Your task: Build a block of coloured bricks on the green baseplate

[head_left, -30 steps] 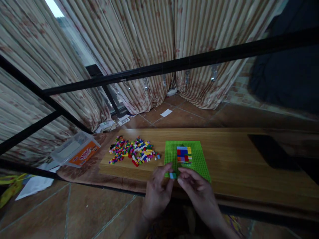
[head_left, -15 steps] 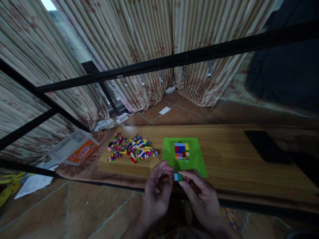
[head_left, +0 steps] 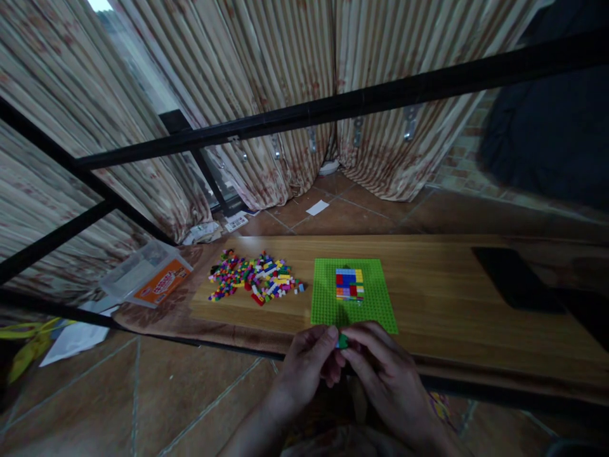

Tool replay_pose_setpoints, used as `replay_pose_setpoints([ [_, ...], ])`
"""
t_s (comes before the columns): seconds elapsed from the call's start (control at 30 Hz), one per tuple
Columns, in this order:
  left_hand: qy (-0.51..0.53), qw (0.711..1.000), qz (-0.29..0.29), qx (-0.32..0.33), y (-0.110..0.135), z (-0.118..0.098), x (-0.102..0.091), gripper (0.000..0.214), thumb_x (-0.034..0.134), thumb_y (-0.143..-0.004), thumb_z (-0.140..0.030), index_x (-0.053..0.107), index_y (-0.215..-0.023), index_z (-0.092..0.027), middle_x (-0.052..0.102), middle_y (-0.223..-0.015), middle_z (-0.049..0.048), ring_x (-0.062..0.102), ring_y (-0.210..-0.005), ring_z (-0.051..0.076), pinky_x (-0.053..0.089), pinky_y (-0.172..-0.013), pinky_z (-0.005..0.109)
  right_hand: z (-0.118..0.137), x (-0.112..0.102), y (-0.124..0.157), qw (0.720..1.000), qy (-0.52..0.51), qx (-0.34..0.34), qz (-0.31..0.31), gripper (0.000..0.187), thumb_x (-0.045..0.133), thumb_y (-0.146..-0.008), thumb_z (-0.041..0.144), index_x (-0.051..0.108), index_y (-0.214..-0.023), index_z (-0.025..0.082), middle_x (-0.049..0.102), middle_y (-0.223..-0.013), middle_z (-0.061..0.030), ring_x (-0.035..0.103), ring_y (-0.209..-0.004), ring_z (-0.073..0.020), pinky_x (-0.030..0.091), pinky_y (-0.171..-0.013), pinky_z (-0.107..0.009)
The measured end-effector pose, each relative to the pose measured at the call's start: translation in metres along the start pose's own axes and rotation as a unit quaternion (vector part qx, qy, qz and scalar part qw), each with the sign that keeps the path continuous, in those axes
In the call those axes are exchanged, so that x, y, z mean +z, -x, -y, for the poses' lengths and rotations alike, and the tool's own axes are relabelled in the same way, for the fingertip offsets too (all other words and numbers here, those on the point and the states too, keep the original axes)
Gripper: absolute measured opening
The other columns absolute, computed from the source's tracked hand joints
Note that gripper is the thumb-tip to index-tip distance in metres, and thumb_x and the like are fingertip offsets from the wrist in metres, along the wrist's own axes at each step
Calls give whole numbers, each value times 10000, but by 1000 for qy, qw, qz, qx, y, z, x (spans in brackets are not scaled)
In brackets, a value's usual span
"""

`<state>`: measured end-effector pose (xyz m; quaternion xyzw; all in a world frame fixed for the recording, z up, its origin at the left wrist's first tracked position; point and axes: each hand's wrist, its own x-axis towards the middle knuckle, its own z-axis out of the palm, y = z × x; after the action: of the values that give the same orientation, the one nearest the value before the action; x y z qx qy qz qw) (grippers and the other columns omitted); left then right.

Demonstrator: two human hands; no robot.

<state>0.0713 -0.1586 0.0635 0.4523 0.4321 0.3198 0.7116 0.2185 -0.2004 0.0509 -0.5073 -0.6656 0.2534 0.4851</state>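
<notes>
My left hand [head_left: 309,363] and my right hand [head_left: 380,368] meet just in front of the near edge of a green baseplate [head_left: 328,304]. Their fingertips pinch a small green and blue brick piece [head_left: 341,341] between them. On the baseplate sits a flat patch of red, blue, yellow and orange bricks [head_left: 349,284]. A heap of loose coloured bricks [head_left: 254,284] lies to the left of the plate on the wooden board [head_left: 438,298].
A clear plastic box with an orange label [head_left: 147,279] rests at the board's left end. A dark flat object [head_left: 514,276] lies at the right. Black metal bars [head_left: 333,108] cross the view above. Curtains hang behind; papers lie on the tiled floor.
Both hands drew back toward me and closed together on the small brick piece, which now shows less between the fingertips. The view shifted slightly.
</notes>
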Motion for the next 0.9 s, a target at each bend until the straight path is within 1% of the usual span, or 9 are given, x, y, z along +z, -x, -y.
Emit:
replay_pose_setpoints([
  [0.13, 25, 999, 22, 6, 2, 4, 0, 433, 541, -855, -546, 575, -702, -142, 446, -483, -43, 349, -414, 48, 260, -419, 189, 5, -2, -2, 1000, 0, 0, -2, 244, 591, -889, 243, 607, -1132, 266, 639, -998, -28, 637, -872, -125, 527, -743, -209],
  [0.23, 37, 999, 31, -6, 6, 2, 4, 437, 560, -843, -553, 540, -677, -150, 402, -452, -60, 310, -392, 39, 232, -404, 185, 8, 0, -3, 999, -19, -10, -29, 221, 611, -876, 244, 639, -1094, 266, 640, -969, -28, 639, -868, -129, 533, -732, -207],
  [0.33, 100, 994, 47, -26, 10, -1, 11, 452, 594, -809, -572, 502, -652, -158, 361, -432, -77, 259, -356, 30, 208, -379, 183, 11, 3, -1, 997, -36, -15, -64, 216, 635, -855, 218, 670, -1061, 276, 643, -931, -20, 641, -832, -127, 533, -709, -203],
  [0.43, 185, 980, 56, -37, 14, -1, 18, 449, 640, -787, -544, 469, -632, -159, 365, -451, -79, 223, -345, 13, 179, -364, 166, 15, 6, 4, 994, -52, -3, -93, 250, 638, -847, 196, 682, -1075, 288, 648, -912, -22, 646, -811, -134, 536, -688, -211],
  [0.6, 265, 959, 76, -63, 18, 2, 21, 400, 692, -780, -462, 468, -662, -153, 388, -497, -85, 193, -349, -7, 192, -352, 135, 20, 9, 10, 991, -66, 15, -111, 256, 622, -855, 186, 689, -1082, 282, 638, -865, -25, 639, -756, -128, 527, -625, -200],
  [0.7, 285, 952, 71, -80, 19, 5, 22, 394, 698, -777, -462, 481, -676, -149, 389, -509, -85, 178, -351, -9, 196, -337, 130, 22, 9, 11, 990, -71, 19, -121, 236, 604, -864, 182, 695, -1059, 280, 636, -854, -19, 638, -740, -116, 523, -614, -187],
  [0.77, 296, 948, 61, -96, 19, 6, 22, 424, 707, -753, -500, 486, -673, -146, 378, -504, -86, 171, -348, -7, 185, -322, 134, 24, 9, 11, 988, -75, 24, -133, 226, 578, -879, 184, 699, -1046, 274, 635, -845, -20, 643, -738, -117, 526, -616, -190],
  [0.83, 299, 948, 36, -102, 19, 5, 22, 452, 728, -716, -527, 489, -668, -146, 376, -494, -86, 175, -346, -2, 181, -313, 141, 25, 10, 11, 987, -84, 24, -133, 215, 564, -888, 191, 705, -1030, 268, 638, -833, -22, 650, -735, -122, 533, -617, -201],
  [0.9, 293, 951, 1, -97, 19, 3, 21, 440, 751, -695, -508, 504, -686, -143, 384, -487, -87, 174, -350, 0, 181, -316, 143, 26, 13, 11, 987, -98, 28, -126, 181, 576, -883, 211, 712, -990, 262, 641, -821, -22, 655, -717, -130, 541, -608, -216],
])
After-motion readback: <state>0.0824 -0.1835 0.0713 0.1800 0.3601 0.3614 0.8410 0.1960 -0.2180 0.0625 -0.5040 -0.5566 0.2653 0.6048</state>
